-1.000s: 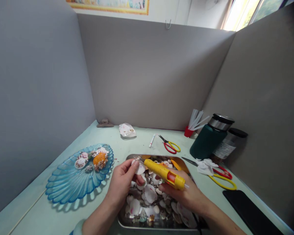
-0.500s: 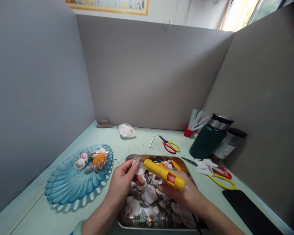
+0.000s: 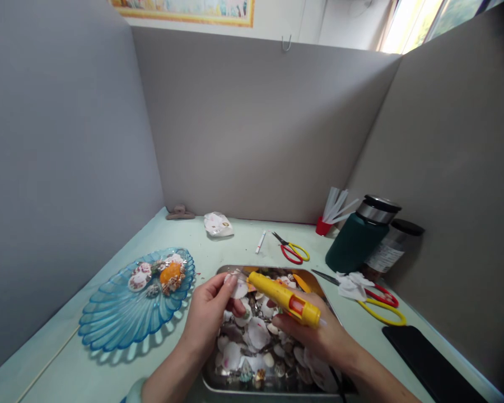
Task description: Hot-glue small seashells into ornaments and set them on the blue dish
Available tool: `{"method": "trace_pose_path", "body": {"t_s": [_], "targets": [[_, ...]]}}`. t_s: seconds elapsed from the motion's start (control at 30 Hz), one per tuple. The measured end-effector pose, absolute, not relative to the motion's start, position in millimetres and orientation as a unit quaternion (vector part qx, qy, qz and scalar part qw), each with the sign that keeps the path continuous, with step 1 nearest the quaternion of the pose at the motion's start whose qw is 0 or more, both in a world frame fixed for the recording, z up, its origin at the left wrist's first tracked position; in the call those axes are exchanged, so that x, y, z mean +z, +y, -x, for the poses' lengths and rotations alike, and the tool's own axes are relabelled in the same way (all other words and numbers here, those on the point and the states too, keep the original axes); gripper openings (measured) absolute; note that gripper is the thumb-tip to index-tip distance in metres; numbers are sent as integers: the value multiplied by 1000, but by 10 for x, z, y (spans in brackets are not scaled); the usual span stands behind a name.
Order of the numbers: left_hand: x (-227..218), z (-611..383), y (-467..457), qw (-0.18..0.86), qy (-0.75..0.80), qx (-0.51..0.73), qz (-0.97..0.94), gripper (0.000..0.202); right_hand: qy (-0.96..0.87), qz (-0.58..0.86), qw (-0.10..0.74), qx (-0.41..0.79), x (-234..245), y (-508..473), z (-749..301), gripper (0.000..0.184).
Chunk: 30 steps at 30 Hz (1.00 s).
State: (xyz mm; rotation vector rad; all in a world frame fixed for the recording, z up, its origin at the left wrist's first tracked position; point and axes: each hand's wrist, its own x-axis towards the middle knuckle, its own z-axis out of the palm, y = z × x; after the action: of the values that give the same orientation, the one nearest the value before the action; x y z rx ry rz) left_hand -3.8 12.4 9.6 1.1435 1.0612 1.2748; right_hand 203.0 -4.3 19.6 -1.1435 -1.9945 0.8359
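A small white seashell [image 3: 239,287] is pinched between the thumb and fingers of my left hand [image 3: 212,305]. Wrapped around a yellow hot glue gun [image 3: 279,294] is my right hand [image 3: 315,324]. The gun's metal nozzle points left, close to the shell; whether they touch I cannot tell. Both hands are above a metal tray [image 3: 273,387] filled with mixed seashells [image 3: 258,334]. To the left lies a blue scalloped glass dish [image 3: 126,319], with an orange shell [image 3: 170,273] and several speckled shells on its far right part.
Red-and-yellow scissors [image 3: 294,253] lie behind the tray. A second pair of scissors [image 3: 380,310] with a crumpled tissue [image 3: 353,285] is at right, near a black phone [image 3: 424,358]. A green bottle [image 3: 357,240], a jar [image 3: 392,246] and a red cup of glue sticks [image 3: 323,226] stand behind.
The glue gun's nozzle has moved slightly right, away from the shell in my left hand. Thin strands show between them. Both hands keep their grip.
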Motion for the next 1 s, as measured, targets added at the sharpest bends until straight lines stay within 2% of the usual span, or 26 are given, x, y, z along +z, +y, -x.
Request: {"method": "trace_pose_path", "body": {"t_s": [0.23,0.87,1.0], "targets": [[107,29,125,531,452,536,-477,35,-764,421,347,345,235,-45,-2014,17],[98,45,116,528,446,531,-490,35,-784,414,336,318,176,-37,-2037,22],[105,39,120,528,449,537,-481,35,-772,410,375,309,175,-24,-2053,16]]}}
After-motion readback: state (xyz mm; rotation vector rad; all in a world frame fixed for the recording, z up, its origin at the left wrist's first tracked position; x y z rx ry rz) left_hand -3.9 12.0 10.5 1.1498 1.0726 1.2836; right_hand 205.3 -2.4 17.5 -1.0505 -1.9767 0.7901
